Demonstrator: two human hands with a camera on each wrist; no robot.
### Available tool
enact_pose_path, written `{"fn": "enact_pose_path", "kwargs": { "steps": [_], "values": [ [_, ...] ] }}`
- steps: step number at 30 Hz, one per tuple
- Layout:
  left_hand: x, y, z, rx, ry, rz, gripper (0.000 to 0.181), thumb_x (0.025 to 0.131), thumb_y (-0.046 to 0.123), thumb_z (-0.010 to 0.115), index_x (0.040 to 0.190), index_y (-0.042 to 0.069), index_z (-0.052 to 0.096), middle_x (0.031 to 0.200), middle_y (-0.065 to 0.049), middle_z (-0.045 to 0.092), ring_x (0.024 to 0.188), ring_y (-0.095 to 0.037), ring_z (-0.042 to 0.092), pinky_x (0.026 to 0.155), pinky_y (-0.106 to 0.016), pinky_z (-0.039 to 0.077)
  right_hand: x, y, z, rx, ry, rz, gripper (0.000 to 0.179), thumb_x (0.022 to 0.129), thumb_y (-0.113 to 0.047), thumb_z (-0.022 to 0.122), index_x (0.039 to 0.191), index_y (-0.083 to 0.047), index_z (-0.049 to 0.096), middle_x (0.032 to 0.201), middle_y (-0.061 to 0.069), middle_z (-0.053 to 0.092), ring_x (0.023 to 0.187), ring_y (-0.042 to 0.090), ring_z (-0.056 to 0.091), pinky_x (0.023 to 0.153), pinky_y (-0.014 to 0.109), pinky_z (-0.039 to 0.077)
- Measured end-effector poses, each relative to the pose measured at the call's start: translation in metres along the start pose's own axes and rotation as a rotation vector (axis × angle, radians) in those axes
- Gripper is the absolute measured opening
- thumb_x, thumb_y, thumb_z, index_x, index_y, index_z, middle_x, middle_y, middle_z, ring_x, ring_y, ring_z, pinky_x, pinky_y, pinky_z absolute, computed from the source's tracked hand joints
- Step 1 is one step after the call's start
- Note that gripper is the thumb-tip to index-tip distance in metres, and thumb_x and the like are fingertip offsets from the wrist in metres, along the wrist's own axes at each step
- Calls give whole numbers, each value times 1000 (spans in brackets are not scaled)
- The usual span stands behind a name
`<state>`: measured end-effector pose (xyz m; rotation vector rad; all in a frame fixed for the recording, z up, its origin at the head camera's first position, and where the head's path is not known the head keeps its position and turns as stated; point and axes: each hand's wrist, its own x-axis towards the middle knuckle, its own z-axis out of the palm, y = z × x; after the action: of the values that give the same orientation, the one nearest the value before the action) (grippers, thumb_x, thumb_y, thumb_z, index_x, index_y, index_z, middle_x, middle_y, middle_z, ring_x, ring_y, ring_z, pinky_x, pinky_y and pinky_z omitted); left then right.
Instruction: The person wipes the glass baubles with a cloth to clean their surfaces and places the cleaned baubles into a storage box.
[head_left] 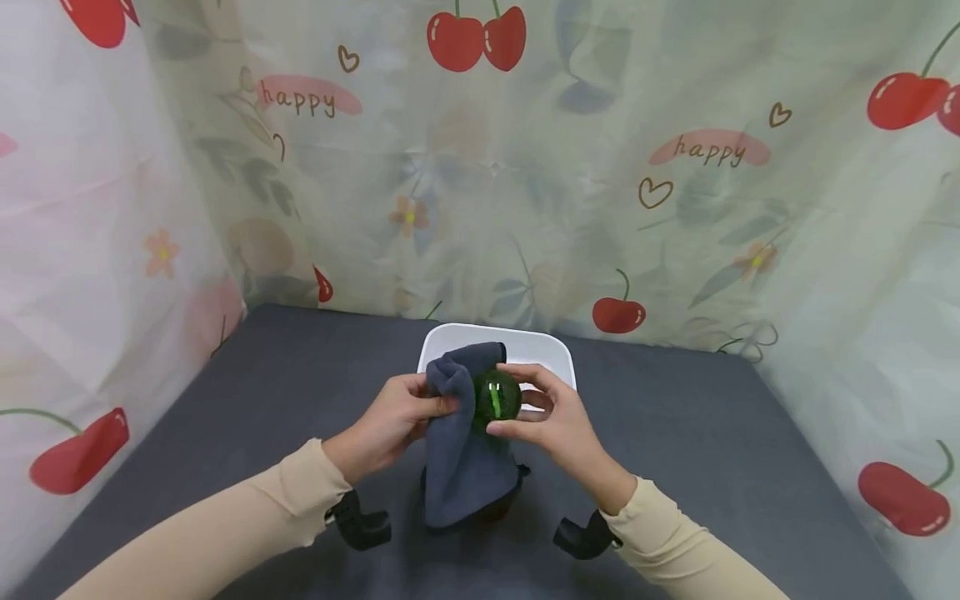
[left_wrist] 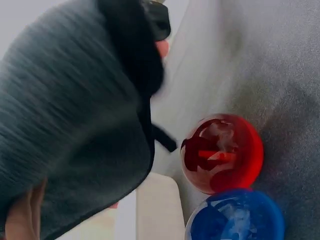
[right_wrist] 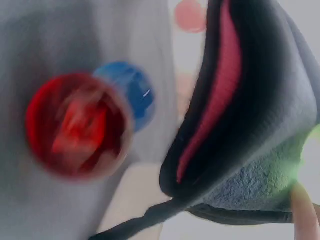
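In the head view my left hand [head_left: 393,417] pinches a grey cloth [head_left: 465,467] with dark edging, which hangs down in folds. My right hand [head_left: 553,417] grips a shiny, see-through green ball [head_left: 497,395] between thumb and fingers, right up against the cloth's right side. The cloth fills much of the left wrist view, and a dark loop sticks out from its edge. A pinkish-red strip [right_wrist: 215,100] shows along the fold of the cloth in the right wrist view.
On the dark grey tabletop [head_left: 660,433], a white tray [head_left: 543,350] stands behind the hands. A red ball [left_wrist: 222,154] and a blue ball [left_wrist: 237,217], both see-through, lie side by side below the cloth. A cherry-print curtain [head_left: 487,208] surrounds the table.
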<state>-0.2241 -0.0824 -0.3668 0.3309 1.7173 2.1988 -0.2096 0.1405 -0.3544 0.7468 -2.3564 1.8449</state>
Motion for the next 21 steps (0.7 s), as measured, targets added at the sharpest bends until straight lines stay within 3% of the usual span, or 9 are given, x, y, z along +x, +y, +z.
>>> {"fn": "enact_pose_path", "kwargs": {
  "steps": [2, 4, 7, 9, 12, 17, 18, 19, 21],
  "values": [
    [1, 0, 4, 7, -32, 7, 39, 80, 5, 70, 116, -3, 58, 89, -4, 65, 70, -11, 61, 67, -28, 52, 0, 1, 0, -143, -10, -93, 64, 67, -11, 83, 125, -16, 55, 119, 2, 54, 103, 17, 58, 85, 30, 50],
    [1, 0, 7, 50, -41, 17, 50, 78, 8, 73, 122, -4, 54, 104, -10, 65, 88, -18, 64, 74, -34, 53, 0, 0, 1, -380, 1, -200, 66, 65, -17, 84, 124, -16, 56, 117, -1, 53, 105, 12, 55, 85, 25, 49],
    [1, -1, 10, 142, -17, 26, 56, 73, 13, 79, 123, 0, 56, 112, -13, 63, 97, -22, 62, 77, -38, 53, -1, -2, 4, -708, 25, -338, 69, 61, -24, 87, 123, -14, 56, 110, -2, 53, 97, 8, 55, 80, 21, 50],
    [1, -2, 10, 170, 8, 31, 53, 72, 13, 80, 120, 2, 60, 111, -13, 64, 97, -23, 63, 76, -39, 53, -2, -4, 4, -778, 20, -362, 69, 60, -25, 88, 121, -15, 57, 106, -3, 53, 91, 8, 57, 76, 19, 50],
    [1, -1, 8, 162, 20, 38, 44, 73, 11, 78, 114, 0, 63, 103, -11, 66, 89, -21, 65, 74, -37, 54, -3, -4, 1, -674, 4, -327, 69, 59, -24, 88, 121, -18, 58, 105, -5, 54, 89, 8, 59, 74, 17, 50],
    [0, 6, 3, 41, -42, -17, 27, 79, 6, 71, 104, 1, 64, 87, -2, 66, 68, -12, 61, 64, -26, 51, -4, -9, -5, -82, -31, -138, 68, 62, -3, 84, 124, -10, 57, 118, 5, 55, 95, 19, 62, 78, 31, 52],
    [0, 7, 4, 25, -60, -29, 25, 80, 6, 70, 103, 2, 63, 85, -1, 64, 62, -10, 57, 60, -24, 48, -5, -9, -4, -13, -26, -117, 69, 62, -2, 83, 125, -9, 56, 121, 6, 54, 97, 20, 62, 80, 33, 52],
    [-1, 9, 4, 15, -83, -31, 27, 80, 6, 69, 105, 3, 61, 86, -1, 63, 63, -10, 56, 61, -24, 47, -5, -9, -3, 14, -20, -113, 69, 63, -1, 83, 126, -9, 55, 122, 7, 53, 99, 20, 61, 82, 35, 51],
    [0, 11, 5, 23, -119, -20, 32, 80, 7, 70, 110, 4, 59, 91, -2, 62, 68, -10, 57, 63, -24, 48, -3, -1, -2, -66, -5, -189, 69, 64, -7, 83, 127, -12, 55, 123, 5, 52, 106, 18, 57, 84, 34, 50]
  ]
}}
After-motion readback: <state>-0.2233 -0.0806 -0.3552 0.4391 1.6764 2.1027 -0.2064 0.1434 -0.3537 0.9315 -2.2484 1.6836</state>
